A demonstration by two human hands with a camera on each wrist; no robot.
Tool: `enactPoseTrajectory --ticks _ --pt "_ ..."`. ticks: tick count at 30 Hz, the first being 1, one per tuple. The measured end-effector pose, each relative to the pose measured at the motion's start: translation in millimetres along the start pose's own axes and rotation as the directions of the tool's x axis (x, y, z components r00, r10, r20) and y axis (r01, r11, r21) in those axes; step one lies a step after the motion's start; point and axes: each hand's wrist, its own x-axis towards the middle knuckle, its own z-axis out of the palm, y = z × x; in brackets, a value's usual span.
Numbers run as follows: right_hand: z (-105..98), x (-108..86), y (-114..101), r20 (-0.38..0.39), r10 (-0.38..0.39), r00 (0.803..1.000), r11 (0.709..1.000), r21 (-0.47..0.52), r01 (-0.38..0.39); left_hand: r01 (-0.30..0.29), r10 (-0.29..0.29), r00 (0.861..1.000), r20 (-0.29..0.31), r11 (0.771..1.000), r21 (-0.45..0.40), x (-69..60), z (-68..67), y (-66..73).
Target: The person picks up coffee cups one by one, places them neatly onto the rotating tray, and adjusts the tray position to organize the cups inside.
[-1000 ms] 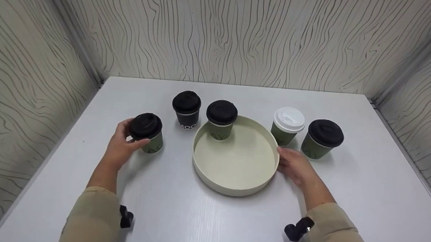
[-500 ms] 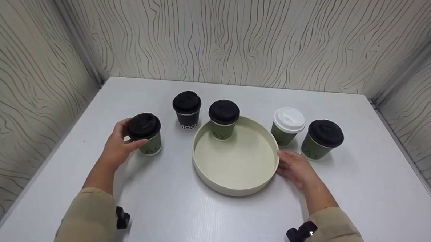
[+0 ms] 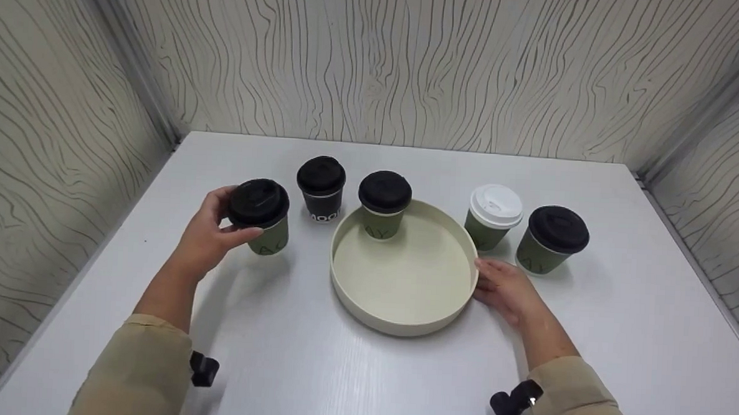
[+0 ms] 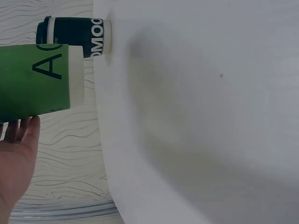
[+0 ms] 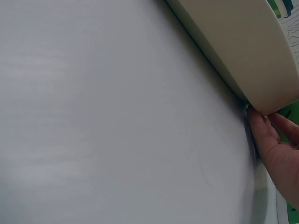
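- Green cup (image 3: 267,225), centre-left: I saw the left hand (image 3: 207,241) pinching it aloft
- Right hand (image 3: 506,289), centre-right: straight fingers touched the tray (image 3: 404,277)
- One cup (image 3: 383,205) was already inside, three cups (image 3: 322,190) (image 3: 492,216) (image 3: 550,240) still outside

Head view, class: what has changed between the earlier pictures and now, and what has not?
The left hand has lifted its black-lidded green cup above the table, slightly rightward and away from the person. The cup in the tray sits marginally further right than at first. Unchanged: right hand touching the round tray, dark lettered cup, white-lidded cup, far-right cup.
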Motion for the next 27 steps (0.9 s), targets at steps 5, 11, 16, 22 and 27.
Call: enactPoseTrajectory --ticks 5,11,16,22,27 --pt "-0.4 -0.5 0.5 0.001 -0.003 1.000 1.000 0.005 0.003 -0.024 0.024 0.999 0.047 1.000 0.006 1.7 11.7 18.9" --pt "1.2 0.9 1.4 -0.007 -0.007 1.000 1.000 0.018 0.008 -0.048 0.049 0.996 0.069 0.999 -0.021 1.5 27.7 32.7" --pt "0.5 1.7 1.4 -0.007 0.000 1.000 1.000 0.010 0.000 -0.064 0.068 0.994 0.085 0.997 -0.048 2.3 41.3 39.3" --pt "-0.6 2.0 -0.5 -0.016 0.031 0.999 0.999 -0.031 -0.032 -0.077 0.081 0.991 0.109 0.996 -0.041 5.1 58.0 44.2" --pt "-0.4 0.9 -0.8 -0.021 0.028 0.999 0.999 -0.033 -0.028 -0.083 0.088 0.986 0.138 0.996 -0.043 6.6 71.4 47.2"
